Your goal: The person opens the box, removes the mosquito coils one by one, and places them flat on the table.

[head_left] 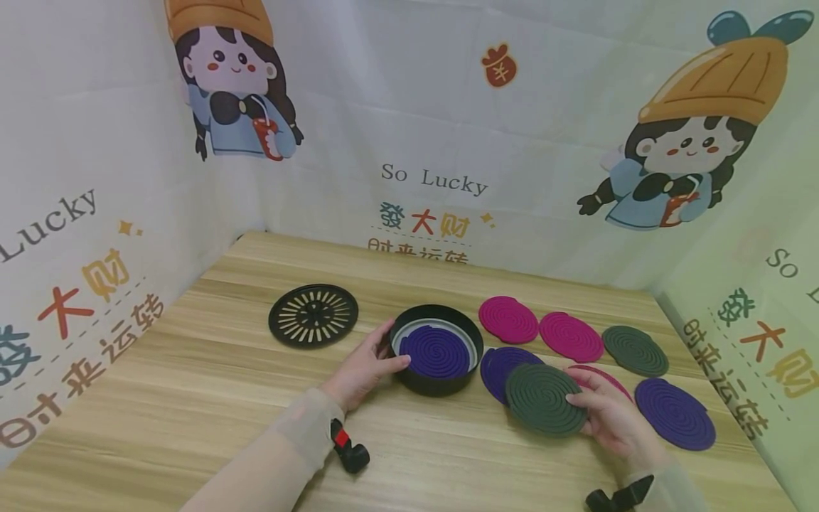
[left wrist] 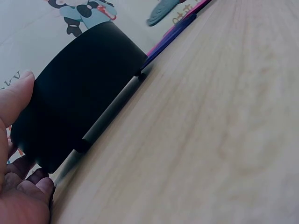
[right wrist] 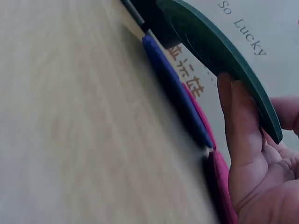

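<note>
A round black mosquito coil holder [head_left: 435,386] with a silvery inner tray stands on the table, a purple mosquito coil [head_left: 436,352] lying inside. My left hand [head_left: 365,366] holds the holder at its left side, thumb over the rim and fingers against the wall; the left wrist view shows the holder's small feet on the wood. To the right, my right hand [head_left: 611,419] pinches a dark green mosquito coil [head_left: 544,400] by its right edge. In the right wrist view this green coil [right wrist: 219,51] is tilted and raised above the table, between thumb and fingers.
A slotted black lid [head_left: 313,316] lies left of the holder. Two magenta coils [head_left: 508,320] and another green coil [head_left: 635,350] form a back row. In front lie a purple coil [head_left: 495,370], a partly hidden magenta coil [head_left: 608,377] and a further purple coil [head_left: 675,414]. Printed cloth walls [head_left: 358,107] surround the table.
</note>
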Available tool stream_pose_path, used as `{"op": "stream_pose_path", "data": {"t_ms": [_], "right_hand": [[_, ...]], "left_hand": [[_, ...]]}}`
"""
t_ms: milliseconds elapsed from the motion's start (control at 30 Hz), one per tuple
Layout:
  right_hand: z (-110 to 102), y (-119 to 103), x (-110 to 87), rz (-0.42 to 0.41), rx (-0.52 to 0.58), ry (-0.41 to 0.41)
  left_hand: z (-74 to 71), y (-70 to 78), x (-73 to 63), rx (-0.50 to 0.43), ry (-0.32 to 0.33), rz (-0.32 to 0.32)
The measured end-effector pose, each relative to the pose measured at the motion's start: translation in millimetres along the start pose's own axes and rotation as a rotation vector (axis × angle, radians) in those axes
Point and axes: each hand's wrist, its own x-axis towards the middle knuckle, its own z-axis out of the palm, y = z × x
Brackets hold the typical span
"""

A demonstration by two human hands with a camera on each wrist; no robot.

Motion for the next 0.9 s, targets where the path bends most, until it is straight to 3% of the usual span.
{"op": "stream_pose_path", "data": {"t_ms": [200,500,700,900], "right_hand": [[-14.2,5.2,-15.6,0.069,0.038,-0.127],[-27.0,4.9,-31.6,0.088,0.109,-0.351],[-27.3,1.0,-34.0,0.143,0.101,-0.373],[-22.8,-2.7,-35.6,0.163,-0.030,-0.308]], "left_hand": [[0.1,0.1,-0.4,0.007,0.003,0.009],[-1.1,-1.2,0.3,0.005,-0.007,0.005],[-0.6,-0.4,0.2,0.002,-0.004,-0.001],[-1.5,-1.1,0.5,0.005,-0.008,-0.010]]}}
